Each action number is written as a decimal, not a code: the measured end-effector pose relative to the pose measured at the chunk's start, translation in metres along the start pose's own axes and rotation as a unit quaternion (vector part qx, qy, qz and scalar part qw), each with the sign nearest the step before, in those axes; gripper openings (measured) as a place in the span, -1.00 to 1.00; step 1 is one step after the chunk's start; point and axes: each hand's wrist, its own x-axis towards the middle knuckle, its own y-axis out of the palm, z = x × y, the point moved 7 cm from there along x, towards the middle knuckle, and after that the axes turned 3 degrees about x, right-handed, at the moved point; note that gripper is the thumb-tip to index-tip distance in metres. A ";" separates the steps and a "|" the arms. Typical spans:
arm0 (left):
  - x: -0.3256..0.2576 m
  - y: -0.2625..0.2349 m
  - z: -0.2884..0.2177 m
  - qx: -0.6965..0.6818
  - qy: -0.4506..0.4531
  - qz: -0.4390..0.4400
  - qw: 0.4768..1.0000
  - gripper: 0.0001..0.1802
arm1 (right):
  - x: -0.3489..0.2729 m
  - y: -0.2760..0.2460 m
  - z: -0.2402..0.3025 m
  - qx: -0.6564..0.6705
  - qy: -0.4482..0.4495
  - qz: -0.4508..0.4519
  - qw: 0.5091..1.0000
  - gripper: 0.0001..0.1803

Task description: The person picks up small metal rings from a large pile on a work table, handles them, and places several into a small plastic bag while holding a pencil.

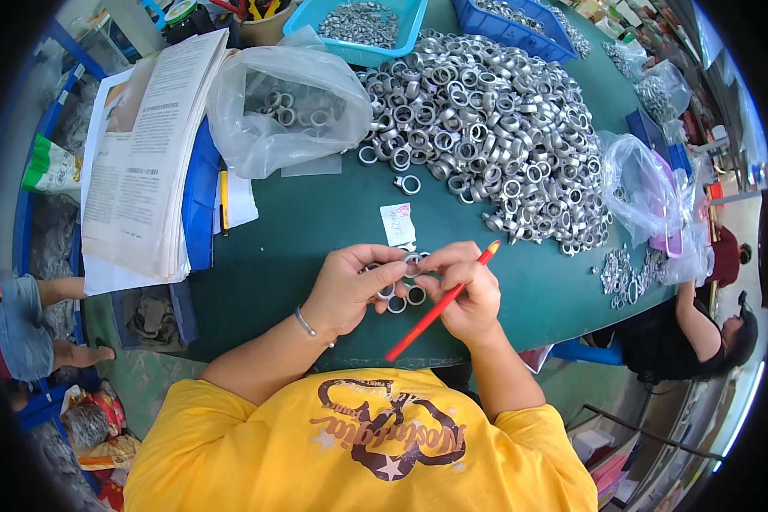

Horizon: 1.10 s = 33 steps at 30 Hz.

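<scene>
We are holding metal rings [416, 295] in our left grip [341, 294], its thumb and fingers closed on them; at least four are showing, the uppermost touching the fingertips of both hands and the others hanging just below. Our right grip [469, 299] is closing around one red pencil-like stick [431, 316], its yellow tip sticking out past the knuckles, while its thumb and forefinger are meeting the uppermost ring. We are working over the near edge of the green desk [290, 230].

Beyond our hands, one white paper tag [398, 224] is lying near one loose ring [408, 184], and a large ring pile [495, 119] is spreading behind, too many to count. One clear plastic bag [264, 149] is holding several more rings, partly blurred by the film. One turquoise basin [418, 26] and one blue bin [512, 36] are carrying small metal parts, also beyond counting. At left, newspapers [145, 171] are resting against a second blue bin [200, 196], its contents hidden, with one yellow pen [224, 200] lying beside it.
</scene>
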 end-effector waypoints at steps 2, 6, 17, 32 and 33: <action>0.000 0.000 -0.002 -0.005 -0.007 -0.006 1.000 -0.80 | -0.008 -0.003 -0.009 0.019 0.072 -0.028 0.997 -0.65; 0.000 0.003 -0.001 -0.017 -0.015 0.003 1.000 -0.81 | -0.014 -0.004 -0.018 0.064 0.108 -0.044 0.991 -0.64; 0.002 0.002 0.000 0.023 0.022 0.023 0.999 -0.80 | -0.016 -0.007 -0.020 0.075 0.089 -0.067 0.991 -0.67; 0.001 0.002 0.002 0.004 -0.018 0.004 1.000 -0.79 | -0.020 -0.009 -0.031 0.138 0.111 -0.077 0.981 -0.67; 0.001 0.002 0.003 0.004 -0.020 0.006 1.000 -0.80 | -0.021 -0.009 -0.032 0.142 0.115 -0.078 0.980 -0.68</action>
